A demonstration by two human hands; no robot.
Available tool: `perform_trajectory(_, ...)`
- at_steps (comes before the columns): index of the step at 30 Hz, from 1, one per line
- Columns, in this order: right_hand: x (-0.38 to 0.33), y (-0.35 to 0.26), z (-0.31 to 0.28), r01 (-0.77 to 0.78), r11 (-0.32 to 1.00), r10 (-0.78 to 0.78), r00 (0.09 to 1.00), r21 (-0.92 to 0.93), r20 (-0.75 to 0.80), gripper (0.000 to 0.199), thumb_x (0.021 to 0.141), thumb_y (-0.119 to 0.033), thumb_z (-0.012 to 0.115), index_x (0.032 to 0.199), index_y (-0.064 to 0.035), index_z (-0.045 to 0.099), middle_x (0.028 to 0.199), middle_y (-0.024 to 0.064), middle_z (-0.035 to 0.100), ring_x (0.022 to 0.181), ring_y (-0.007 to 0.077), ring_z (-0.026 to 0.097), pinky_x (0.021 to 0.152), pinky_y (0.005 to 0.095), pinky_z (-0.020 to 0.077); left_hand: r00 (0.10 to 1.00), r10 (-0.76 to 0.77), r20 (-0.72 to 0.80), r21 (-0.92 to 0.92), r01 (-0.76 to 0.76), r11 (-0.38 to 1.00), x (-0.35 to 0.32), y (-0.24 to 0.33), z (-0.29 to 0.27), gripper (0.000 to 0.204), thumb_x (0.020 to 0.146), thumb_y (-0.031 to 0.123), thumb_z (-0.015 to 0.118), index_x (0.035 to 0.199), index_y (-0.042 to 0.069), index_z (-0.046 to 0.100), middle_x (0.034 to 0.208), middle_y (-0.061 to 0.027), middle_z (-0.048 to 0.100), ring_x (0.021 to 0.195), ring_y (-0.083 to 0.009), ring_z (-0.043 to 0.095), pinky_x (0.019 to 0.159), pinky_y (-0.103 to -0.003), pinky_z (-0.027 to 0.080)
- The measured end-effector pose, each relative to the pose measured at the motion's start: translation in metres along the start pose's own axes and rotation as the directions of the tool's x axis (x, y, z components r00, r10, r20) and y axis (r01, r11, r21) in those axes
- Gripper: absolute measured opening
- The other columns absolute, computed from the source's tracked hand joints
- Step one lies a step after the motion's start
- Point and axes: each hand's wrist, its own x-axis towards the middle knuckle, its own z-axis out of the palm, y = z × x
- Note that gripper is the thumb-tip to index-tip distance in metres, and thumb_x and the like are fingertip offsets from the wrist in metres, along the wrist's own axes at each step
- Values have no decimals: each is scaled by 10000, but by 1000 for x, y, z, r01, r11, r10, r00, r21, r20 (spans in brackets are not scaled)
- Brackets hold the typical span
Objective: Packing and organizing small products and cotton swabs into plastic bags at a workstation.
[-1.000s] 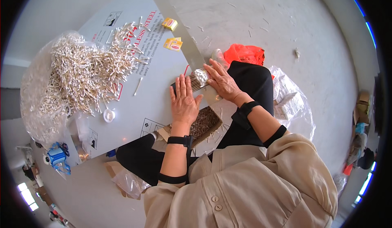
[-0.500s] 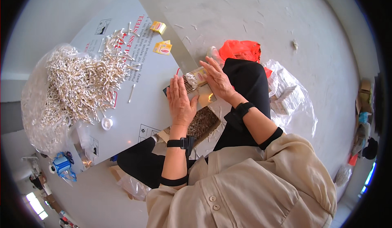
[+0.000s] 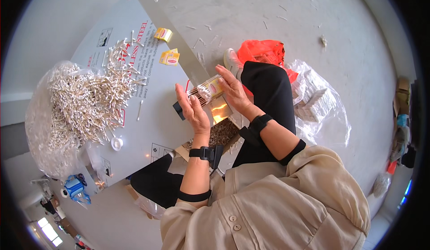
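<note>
Concrete floor (image 3: 286,12) fills most of what I'm seeing, pale grey with little stray sticks scattered over it, and the person is sitting right on it with a big flat grey cardboard sheet (image 3: 148,115) laid out as the work surface, I'd guess so the small stuff stays off the dirty floor. On the left of that sheet sits a huge heap of cotton swabs (image 3: 85,102) spilling out of a clear plastic bag, close enough to grab from without getting up. Over on the right, past the dark trouser leg, there's a clear bag of packed white bundles (image 3: 316,95) and an orange plastic bag (image 3: 264,53) just behind the knee. Two small yellow boxes (image 3: 166,46) lie further up the sheet, apart from the pile. Now the hands: the left hand (image 3: 193,111) is flat and open, palm pressed against the swab tips, while the right hand (image 3: 233,91) cups the far side of a small bundle of swabs (image 3: 207,89) in a yellow-labelled pack, held up between both palms, above the sheet's edge. Looks to me like squaring the ends so they line up. Both wrists wear black straps.
</note>
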Motion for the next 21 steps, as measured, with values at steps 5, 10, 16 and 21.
perform_trajectory(5,-3,-9,5,61,990,-68,996,-131,-50,411,1004,-125,474,1409,-59,455,1497,138,377,1397,246,342,1119,331,283,998,-46,-31,-92,43,995,0,8,9,611,1035,326,389,1497,-31,207,1536,-261,234,1434,-333,251,1173,-417,188)
perform_trajectory(10,-4,-14,6,73,975,-77,997,-210,-12,405,995,-98,473,1399,-60,464,1497,149,374,1396,260,348,1113,337,300,998,-60,-16,-76,59,995,0,5,17,618,1035,334,391,1495,-38,209,1536,-249,248,1435,-321,250,1169,-408,204)
perform_trajectory(16,-4,-6,5,71,983,-98,983,-169,-155,463,982,-116,515,1430,-57,417,1481,145,401,1372,261,384,1119,340,294,994,29,-101,-1,-29,1000,0,-1,19,612,1031,325,402,1493,-30,217,1542,-229,243,1430,-316,264,1171,-420,211)
perform_trajectory(21,-1,-20,4,-144,457,547,823,878,-150,513,940,-67,597,1408,-29,391,1335,149,556,1258,264,510,1084,442,366,986,-53,-157,-100,38,994,15,0,13,616,1033,378,394,1478,-25,256,1491,-249,314,1400,-307,320,1151,-415,254)
